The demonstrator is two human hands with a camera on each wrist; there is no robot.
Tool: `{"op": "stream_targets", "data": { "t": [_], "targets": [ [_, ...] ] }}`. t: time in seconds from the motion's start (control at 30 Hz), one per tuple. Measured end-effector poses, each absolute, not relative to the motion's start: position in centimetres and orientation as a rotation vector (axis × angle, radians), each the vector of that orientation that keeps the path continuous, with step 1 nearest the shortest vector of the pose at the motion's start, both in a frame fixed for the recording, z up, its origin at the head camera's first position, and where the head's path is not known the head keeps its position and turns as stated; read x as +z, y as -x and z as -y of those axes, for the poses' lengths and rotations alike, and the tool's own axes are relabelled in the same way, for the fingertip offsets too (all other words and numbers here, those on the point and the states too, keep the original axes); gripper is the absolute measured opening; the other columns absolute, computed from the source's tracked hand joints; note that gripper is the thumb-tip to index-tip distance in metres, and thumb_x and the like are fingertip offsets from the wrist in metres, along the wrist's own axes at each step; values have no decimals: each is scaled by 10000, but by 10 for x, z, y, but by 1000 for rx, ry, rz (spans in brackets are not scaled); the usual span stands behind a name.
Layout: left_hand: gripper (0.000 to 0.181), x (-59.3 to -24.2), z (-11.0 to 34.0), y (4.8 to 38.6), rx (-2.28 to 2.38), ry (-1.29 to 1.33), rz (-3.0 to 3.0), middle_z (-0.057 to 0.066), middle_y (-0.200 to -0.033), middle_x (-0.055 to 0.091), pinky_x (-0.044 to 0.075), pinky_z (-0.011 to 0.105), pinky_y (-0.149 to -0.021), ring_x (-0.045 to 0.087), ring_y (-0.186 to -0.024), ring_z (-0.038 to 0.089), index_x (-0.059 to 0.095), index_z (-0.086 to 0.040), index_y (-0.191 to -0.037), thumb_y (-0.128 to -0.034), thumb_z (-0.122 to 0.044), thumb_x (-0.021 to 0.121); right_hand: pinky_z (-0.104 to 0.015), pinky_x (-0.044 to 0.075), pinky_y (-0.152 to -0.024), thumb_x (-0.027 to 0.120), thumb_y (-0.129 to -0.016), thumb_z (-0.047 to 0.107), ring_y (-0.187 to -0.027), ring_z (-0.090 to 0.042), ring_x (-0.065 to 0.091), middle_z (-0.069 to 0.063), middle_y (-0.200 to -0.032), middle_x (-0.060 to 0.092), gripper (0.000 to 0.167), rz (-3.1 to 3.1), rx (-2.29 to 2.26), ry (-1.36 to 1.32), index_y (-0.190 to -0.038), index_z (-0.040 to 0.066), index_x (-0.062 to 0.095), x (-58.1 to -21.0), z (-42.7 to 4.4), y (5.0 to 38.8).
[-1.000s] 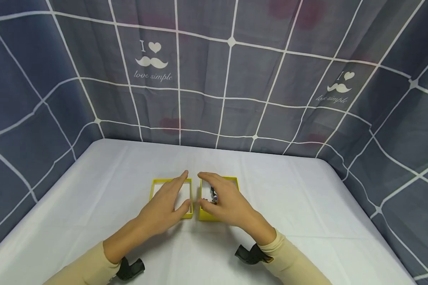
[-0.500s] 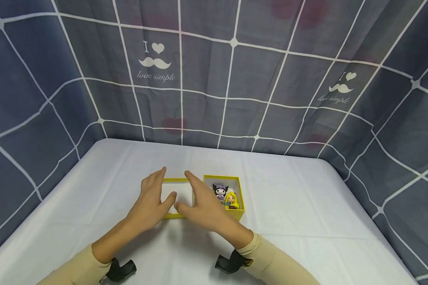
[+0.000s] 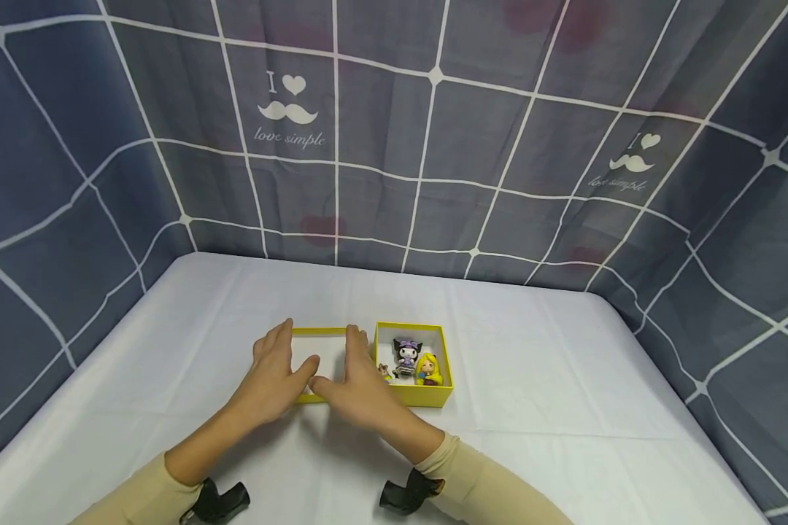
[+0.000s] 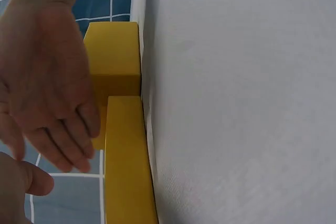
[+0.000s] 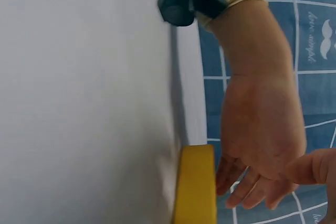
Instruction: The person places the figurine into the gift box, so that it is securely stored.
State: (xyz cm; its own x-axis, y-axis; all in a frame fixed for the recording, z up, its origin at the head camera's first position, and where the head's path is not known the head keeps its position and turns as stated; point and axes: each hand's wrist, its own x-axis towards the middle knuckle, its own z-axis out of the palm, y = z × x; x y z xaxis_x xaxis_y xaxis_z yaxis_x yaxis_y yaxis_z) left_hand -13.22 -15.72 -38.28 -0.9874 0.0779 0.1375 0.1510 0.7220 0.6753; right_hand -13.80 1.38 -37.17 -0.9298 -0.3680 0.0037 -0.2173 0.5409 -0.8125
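A shallow yellow box lid (image 3: 320, 332), white inside, lies open side up mid-table. My left hand (image 3: 271, 379) is over its left side and my right hand (image 3: 361, 390) over its right side. Both have extended fingers and thumbs pointing inward; whether they touch the lid cannot be made out. Right of it stands a deeper yellow box (image 3: 423, 397) holding a black-and-purple figurine (image 3: 407, 357), a yellow-haired figurine (image 3: 428, 370) and a small brownish one (image 3: 384, 371), partly hidden. Each wrist view shows the opposite hand's palm beside the lid (image 4: 128, 156).
White cloth (image 3: 532, 379) covers the table. Behind and along both sides hangs a dark grey curtain (image 3: 374, 204) with white grid lines. A black device (image 3: 219, 503) is strapped under the left wrist, another (image 3: 407, 496) under the right.
My right hand has moved left from above the figurine box to the lid, uncovering the figurines. My left hand has shifted slightly left and settled lower at the lid's left side.
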Motion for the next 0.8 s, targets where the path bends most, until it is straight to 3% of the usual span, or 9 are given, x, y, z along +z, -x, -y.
{"op": "stream_targets", "data": {
  "t": [0.33,0.53,0.8],
  "targets": [
    [775,-382,157,134,-1169,174,2859,370,-1509,195,194,608,-1110,161,-1395,511,161,215,-1443,-990,-314,500,-472,121,-1169,621,-855,330,-1468,-328,-3,-241,-1593,20,979,-2592,-1345,449,-1520,-90,38,-381,-10,137],
    [751,-382,156,134,-1155,143,2867,389,-1488,227,199,599,-1112,198,-1379,527,190,239,-1419,-989,-295,496,-455,93,-1174,620,-858,321,-1466,-325,-38,-280,-1577,-42,995,-2578,-1377,390,-1508,-108,1,-385,-9,136],
    [747,-384,157,132,-1110,126,2863,377,-1485,255,219,608,-1101,229,-1358,544,214,228,-1422,-993,-313,500,-442,166,-1164,636,-849,323,-1459,-265,79,-232,-1595,27,969,-2512,-1421,351,-1527,-73,67,-388,-9,134]
  ]
}}
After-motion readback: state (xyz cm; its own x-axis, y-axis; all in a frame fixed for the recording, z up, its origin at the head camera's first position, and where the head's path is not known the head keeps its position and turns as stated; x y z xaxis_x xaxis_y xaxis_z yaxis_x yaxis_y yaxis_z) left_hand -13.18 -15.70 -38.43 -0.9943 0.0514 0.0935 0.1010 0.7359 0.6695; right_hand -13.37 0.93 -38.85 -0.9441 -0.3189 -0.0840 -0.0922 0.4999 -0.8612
